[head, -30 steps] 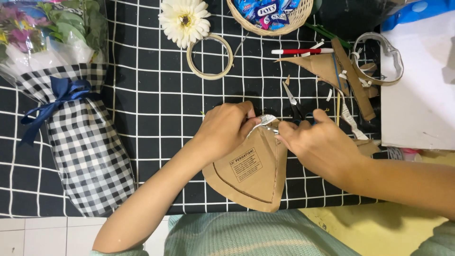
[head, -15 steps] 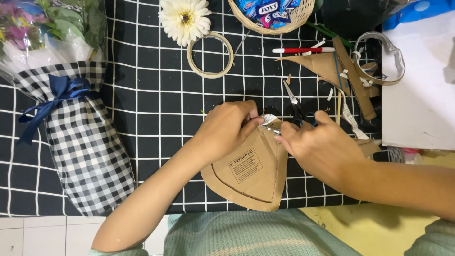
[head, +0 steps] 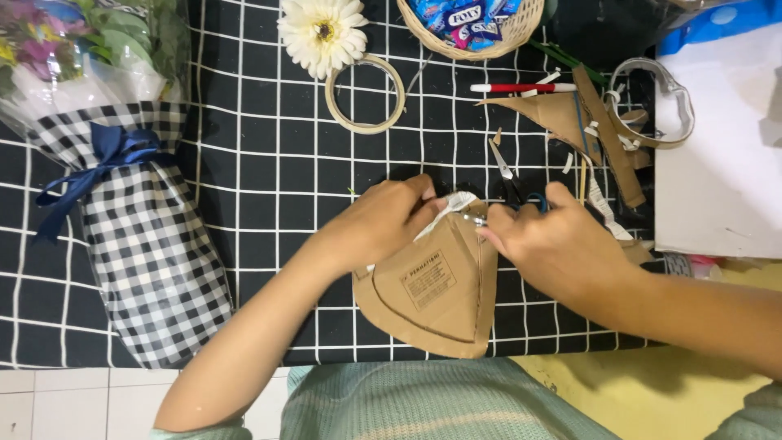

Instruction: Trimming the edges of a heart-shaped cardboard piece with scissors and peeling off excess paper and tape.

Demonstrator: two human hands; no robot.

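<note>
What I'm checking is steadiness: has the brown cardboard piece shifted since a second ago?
No. The cardboard piece keeps its tip beside the scissors, and its rounded edge stays at the near border of the checked cloth.

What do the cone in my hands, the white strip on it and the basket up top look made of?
Cone: brown cardboard, matte, with raw cut edges and a printed label.
White strip pinched by the left hand and right hand: crinkled and dull, probably paper tape, though fabric is possible.
Basket: tan woven strands on the rim, likely wicker or rattan.
</note>
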